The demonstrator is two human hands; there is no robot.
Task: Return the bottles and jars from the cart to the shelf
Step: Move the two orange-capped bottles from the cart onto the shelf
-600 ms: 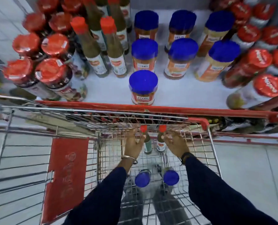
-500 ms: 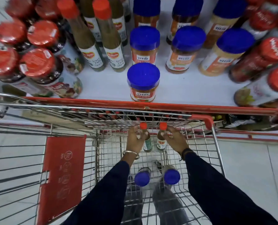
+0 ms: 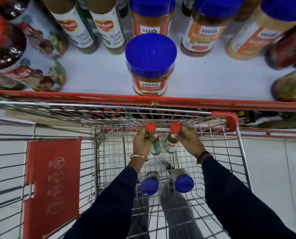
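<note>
Progress partial, judging from the layout: four items yet in the cart [image 3: 240, 152], none of them set on the shelf [image 3: 95, 73] at this moment. Left hand [image 3: 143, 143] wrapped tight around the neck of a red-capped sauce bottle [image 3: 154, 140], fingers curled closed just under the cap; right hand [image 3: 189, 138] likewise clenched on a second red-capped bottle [image 3: 172, 140], both bottles upright, side by side, held near the cart's far wall and below its rim. Lower in the basket, nearer the body, two blue-lidded jars [image 3: 149, 185] lying apart from the hands, untouched. Left to do, by this reading: lifting both bottles over the rim, setting them beside the matching green chilli sauce bottles [image 3: 85, 31] at the shelf's left centre, then coming back for the jars. On the shelf already: a pizza topping jar [image 3: 150, 66] with a blue lid at the very front edge, more blue-lidded jars in rows behind and to the right, dark red-topped jars [image 3: 23, 62] crowded on the left. In the way: the cart's wire front wall and red corner guard [image 3: 230, 119] between hands and shelf, plus the red shelf lip [image 3: 74, 95]. Front jar directly in line with the hands, so likely needing a detour to the left. Bare white patch in front of the chilli bottles looking free for placement. Red child-seat flap [image 3: 52, 185] off to the left, clear of the route.
</note>
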